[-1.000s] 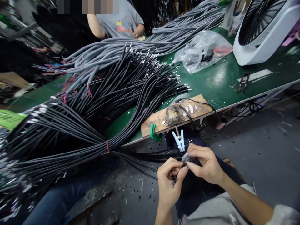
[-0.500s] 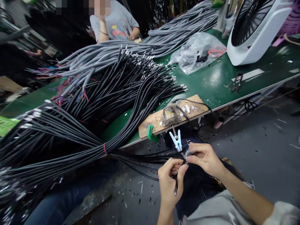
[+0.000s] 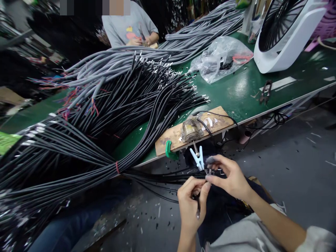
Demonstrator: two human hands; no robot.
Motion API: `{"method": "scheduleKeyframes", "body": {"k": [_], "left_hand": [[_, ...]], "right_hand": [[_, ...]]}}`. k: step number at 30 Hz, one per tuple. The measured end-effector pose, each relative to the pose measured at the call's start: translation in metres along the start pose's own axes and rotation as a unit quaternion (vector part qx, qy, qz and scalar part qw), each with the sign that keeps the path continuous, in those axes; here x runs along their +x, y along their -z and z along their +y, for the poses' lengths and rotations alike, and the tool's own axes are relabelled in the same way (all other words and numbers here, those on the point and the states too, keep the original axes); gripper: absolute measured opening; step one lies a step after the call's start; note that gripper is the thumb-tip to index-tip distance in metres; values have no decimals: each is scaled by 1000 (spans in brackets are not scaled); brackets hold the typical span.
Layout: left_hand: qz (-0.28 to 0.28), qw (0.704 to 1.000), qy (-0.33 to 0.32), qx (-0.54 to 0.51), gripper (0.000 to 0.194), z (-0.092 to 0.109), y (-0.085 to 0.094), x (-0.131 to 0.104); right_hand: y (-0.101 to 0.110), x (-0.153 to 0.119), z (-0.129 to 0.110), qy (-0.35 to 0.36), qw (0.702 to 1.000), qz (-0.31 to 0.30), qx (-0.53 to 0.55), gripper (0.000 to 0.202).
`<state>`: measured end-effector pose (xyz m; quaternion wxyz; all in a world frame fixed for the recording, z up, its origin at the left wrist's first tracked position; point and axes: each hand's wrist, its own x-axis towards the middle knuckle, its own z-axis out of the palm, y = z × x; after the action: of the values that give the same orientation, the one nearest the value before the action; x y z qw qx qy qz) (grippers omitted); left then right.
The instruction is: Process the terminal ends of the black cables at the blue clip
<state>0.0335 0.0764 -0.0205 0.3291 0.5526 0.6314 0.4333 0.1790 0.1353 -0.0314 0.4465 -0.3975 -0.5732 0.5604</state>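
Note:
My left hand (image 3: 191, 201) is closed, thumb against fingers, on a black cable (image 3: 204, 182) whose end points up and away. Fine pale strands (image 3: 208, 171) show at that end. A dark, slim piece with a shiny tip (image 3: 198, 212) sticks out below the left palm; I cannot tell what it is. My right hand (image 3: 231, 176) is beside the cable end, thumb and forefinger apart around the strands, with a grey covering on a fingertip. Just beyond the hands, a light-blue clothespin (image 3: 198, 158) hangs on the shaft of a small plastic-wrapped motor (image 3: 191, 130).
The motor sits on a wooden board (image 3: 164, 141) with a green clamp (image 3: 170, 150) at the table edge. Black cables (image 3: 136, 147) cover the left. Beyond lie grey cables (image 3: 110, 57), a plastic bag (image 3: 217, 59), snips (image 3: 266, 91) and a fan (image 3: 280, 45). A co-worker (image 3: 128, 26) sits opposite.
My right thumb and forefinger have parted from their pinch at the cable end. My left hand keeps its grip. The co-worker's raised hand has come down to the other hand.

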Motion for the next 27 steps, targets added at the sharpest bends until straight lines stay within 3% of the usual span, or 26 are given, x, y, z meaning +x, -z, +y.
{"method": "scheduleKeyframes", "body": {"k": [2, 4, 11, 14, 19, 22, 25, 27], "left_hand": [[43, 999, -8, 0, 18, -1, -4, -1], [72, 997, -30, 9, 14, -2, -9, -1], [140, 983, -83, 82, 10, 2, -22, -2], [120, 990, -52, 56, 10, 4, -19, 0], [2, 1000, 19, 24, 26, 5, -6, 3], [-42, 998, 45, -9, 34, 2, -2, 2], [-45, 996, 70, -36, 38, -2, -1, 1], [-14, 995, 79, -51, 37, -4, -3, 0]], "right_hand": [[-2, -5, -5, 39, 991, 72, -105, 18], [-3, -9, -10, 70, 980, 91, -162, 15], [-8, -13, -14, 75, 969, 140, -189, 14], [-10, -14, -8, 65, 971, 161, -166, 14], [-1, 2, 0, -45, 997, 64, 23, 7], [3, 14, 0, -47, 991, -16, 125, 18], [-2, 18, -1, -36, 983, -118, 133, 22], [-9, 15, -2, -64, 981, -108, 147, 23]]}}
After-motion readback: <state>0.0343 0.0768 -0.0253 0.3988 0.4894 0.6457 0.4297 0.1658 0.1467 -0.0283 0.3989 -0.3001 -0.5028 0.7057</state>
